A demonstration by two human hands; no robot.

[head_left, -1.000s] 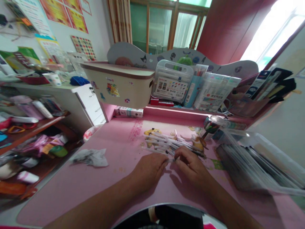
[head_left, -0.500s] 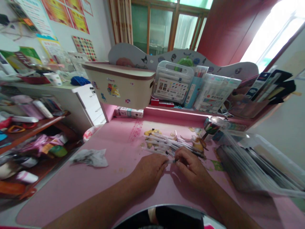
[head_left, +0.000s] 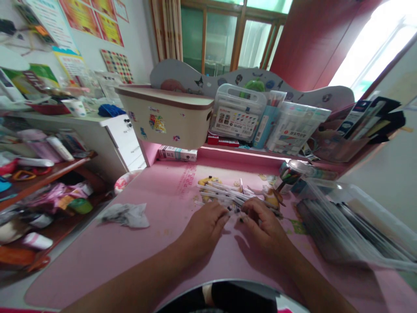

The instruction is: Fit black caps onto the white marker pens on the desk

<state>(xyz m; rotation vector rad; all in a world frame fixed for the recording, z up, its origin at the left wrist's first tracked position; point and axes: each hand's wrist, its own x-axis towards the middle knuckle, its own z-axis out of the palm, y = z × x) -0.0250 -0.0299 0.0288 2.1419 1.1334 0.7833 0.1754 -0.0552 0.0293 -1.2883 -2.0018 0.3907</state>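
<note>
On the pink desk (head_left: 156, 256), a loose pile of slim white and clear pens (head_left: 224, 189) lies just beyond my fingertips. My left hand (head_left: 203, 226) is closed in a pinch at the pile's near edge, its fingertips by a clear piece with a dark end; what it grips is too small and blurred to name. Facing it, my right hand (head_left: 265, 224) has thumb and forefinger curled round a small pale piece with a dark tip, perhaps part of a pen. A narrow gap separates the two hands.
To the right stands a clear plastic bin (head_left: 355, 226) holding many dark-tipped pens. A crumpled tissue (head_left: 127, 215) lies at left. Behind, a pen jar (head_left: 289, 174) stands below a shelf carrying a beige storage box (head_left: 169, 121) and marker cases (head_left: 239, 117).
My hands have drawn slightly apart and my fingertips have shifted a little toward the pile. The pale piece that spanned between them now shows only by my right fingers.
</note>
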